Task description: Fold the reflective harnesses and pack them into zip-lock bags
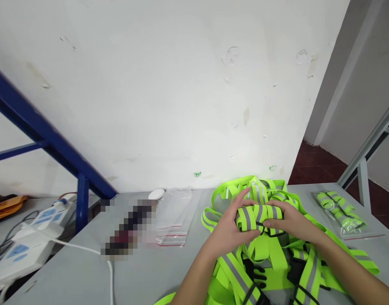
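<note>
Between my two hands is a folded bundle of neon-yellow reflective strap (260,215) with grey stripes and a black buckle piece at its front. My left hand (230,226) closes round its left side, thumb below and fingers over the top. Gripping the right side, my right hand (288,220) has its thumb pressed on the front of the bundle. Under and around both hands lies a loose heap of the same reflective straps (275,279), with black plastic buckles (297,269) among them.
Clear zip bags (173,218) lie left of the heap, beside a white round object (156,194) and a blurred-out patch. A bagged strap set (340,212) is on the right. White power strips (32,241), a white cable (110,275) and a blue frame (81,199) stand left.
</note>
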A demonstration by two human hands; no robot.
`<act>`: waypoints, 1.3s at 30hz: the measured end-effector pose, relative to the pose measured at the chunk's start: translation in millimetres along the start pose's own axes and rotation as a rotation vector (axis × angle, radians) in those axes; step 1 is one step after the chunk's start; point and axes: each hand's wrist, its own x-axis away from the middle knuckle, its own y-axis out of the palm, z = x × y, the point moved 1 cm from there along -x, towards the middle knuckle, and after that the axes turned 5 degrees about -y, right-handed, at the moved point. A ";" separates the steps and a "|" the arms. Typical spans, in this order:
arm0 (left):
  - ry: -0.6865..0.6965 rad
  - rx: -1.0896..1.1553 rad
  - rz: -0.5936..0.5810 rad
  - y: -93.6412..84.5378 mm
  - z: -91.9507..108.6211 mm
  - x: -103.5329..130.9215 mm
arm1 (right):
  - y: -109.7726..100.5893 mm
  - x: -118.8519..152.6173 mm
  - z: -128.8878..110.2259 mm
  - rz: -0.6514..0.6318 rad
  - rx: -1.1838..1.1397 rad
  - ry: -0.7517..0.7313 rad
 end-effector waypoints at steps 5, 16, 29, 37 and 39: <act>-0.050 0.067 0.070 1.1 -3.7 -6.4 | 5.3 -1.0 -3.1 0.163 0.023 0.079; 0.028 -0.269 0.119 7.8 -7.8 -11.7 | 21.0 -1.2 -18.2 0.121 0.083 0.089; -0.036 -0.132 0.447 -11.0 -4.7 -13.8 | -30.4 0.7 -1.3 0.062 -0.722 0.306; -0.019 -0.088 0.513 -16.9 1.1 -10.3 | -9.6 -2.5 29.6 0.028 -1.092 0.186; -0.005 -0.094 0.494 -16.4 0.3 -10.3 | -4.7 -2.5 33.6 0.043 -1.100 0.156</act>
